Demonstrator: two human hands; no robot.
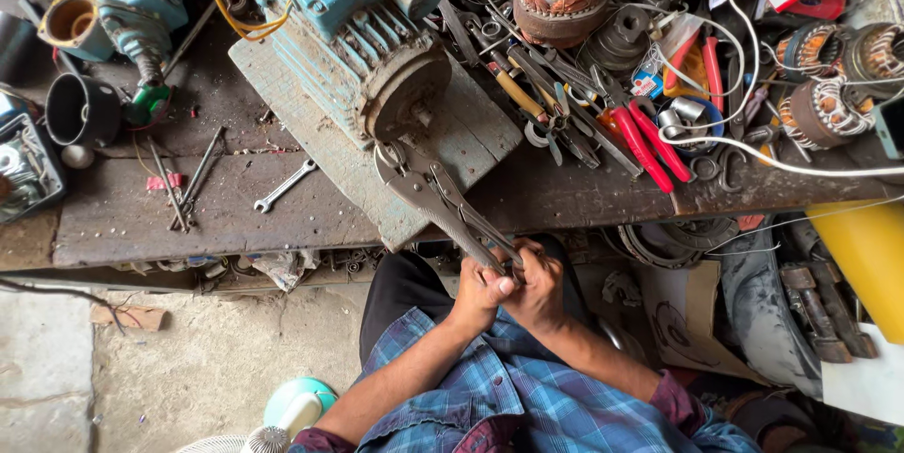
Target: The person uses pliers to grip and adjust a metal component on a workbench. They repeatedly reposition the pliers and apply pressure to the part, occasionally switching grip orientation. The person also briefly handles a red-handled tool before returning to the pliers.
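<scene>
Head view: I take the blue electric motor (353,39) as my landmark. It lies on a worn board (471,133) on the dark tabletop (141,218), with its rusty end plate turned toward me. A pair of large locking pliers (438,199) has its nose just below that end plate, apparently at the shaft stub, and its long handles run back off the tabletop edge toward me. My left hand (478,295) and right hand (539,291) are both closed tight around the handle ends, fingers (504,285) of the two hands pressed together — a hard squeeze, by the look of it.

The risk I see is the nose slipping off. I cannot tell how well it is seated, and with this much force both hands would jerk toward my body, and skin could get pinched between the handles.

The motor rests loose on the board, as far as I can see — a sideways pull could roll it.

Left of the motor a small spanner (285,185) lies well apart. Right of the motor, red-handled pliers (645,144) and white cable (753,147) crowd close enough to snag.
</scene>
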